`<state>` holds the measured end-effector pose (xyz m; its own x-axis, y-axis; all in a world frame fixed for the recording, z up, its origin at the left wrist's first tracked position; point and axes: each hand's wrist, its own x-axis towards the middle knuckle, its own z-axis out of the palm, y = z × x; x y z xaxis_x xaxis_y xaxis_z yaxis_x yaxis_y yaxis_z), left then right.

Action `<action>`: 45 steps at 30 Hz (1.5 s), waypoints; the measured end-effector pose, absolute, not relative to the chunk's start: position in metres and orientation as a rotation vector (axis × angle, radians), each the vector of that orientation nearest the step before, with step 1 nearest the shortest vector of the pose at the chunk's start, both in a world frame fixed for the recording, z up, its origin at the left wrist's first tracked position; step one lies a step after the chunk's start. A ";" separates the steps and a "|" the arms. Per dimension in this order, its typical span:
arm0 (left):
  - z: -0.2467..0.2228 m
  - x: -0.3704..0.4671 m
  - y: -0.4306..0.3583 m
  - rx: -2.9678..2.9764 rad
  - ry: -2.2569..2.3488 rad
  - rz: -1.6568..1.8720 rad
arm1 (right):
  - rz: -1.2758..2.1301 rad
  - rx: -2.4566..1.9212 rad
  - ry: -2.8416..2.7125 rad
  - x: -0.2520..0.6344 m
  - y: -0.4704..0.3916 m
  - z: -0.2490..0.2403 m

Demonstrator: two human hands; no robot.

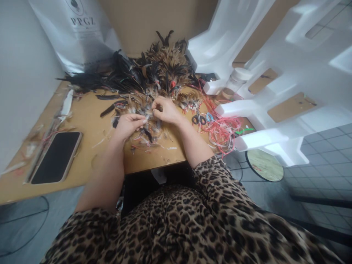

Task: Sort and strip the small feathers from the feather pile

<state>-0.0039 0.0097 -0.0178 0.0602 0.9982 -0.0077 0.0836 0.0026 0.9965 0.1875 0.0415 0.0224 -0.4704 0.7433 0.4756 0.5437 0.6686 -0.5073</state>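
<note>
My left hand pinches the loose feathers mid-table; my right hand's fingertips meet, on what I can't tell. Light, steady pressure should spare the quills.

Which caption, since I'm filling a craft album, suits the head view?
Left hand and right hand pinch among brown feathers, between a smartphone and scissors beside tangled red string.

The left hand and the right hand pinch at brown and grey feathers on the wooden table — dark feathers lie heaped behind them. Red strings tangle to the right, beside black-handled scissors — and a phone lies near the table's left front edge
</note>
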 end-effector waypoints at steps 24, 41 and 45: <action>-0.018 -0.010 0.019 0.960 1.129 1.399 | 0.562 -1.733 -2.302 0.210 0.050 0.024; -0.017 -0.010 0.020 0.924 1.166 1.444 | 0.358 -1.904 -2.150 0.197 0.057 0.004; -0.015 -0.009 0.018 0.914 1.161 1.437 | 0.430 -1.801 -2.110 0.206 0.062 0.006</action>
<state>-0.0094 0.0184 -0.0149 -0.1821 0.9824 -0.0421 -0.2478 -0.0044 0.9688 0.2064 0.0620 0.0064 -0.1439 0.9881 0.0553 0.8874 0.1535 -0.4346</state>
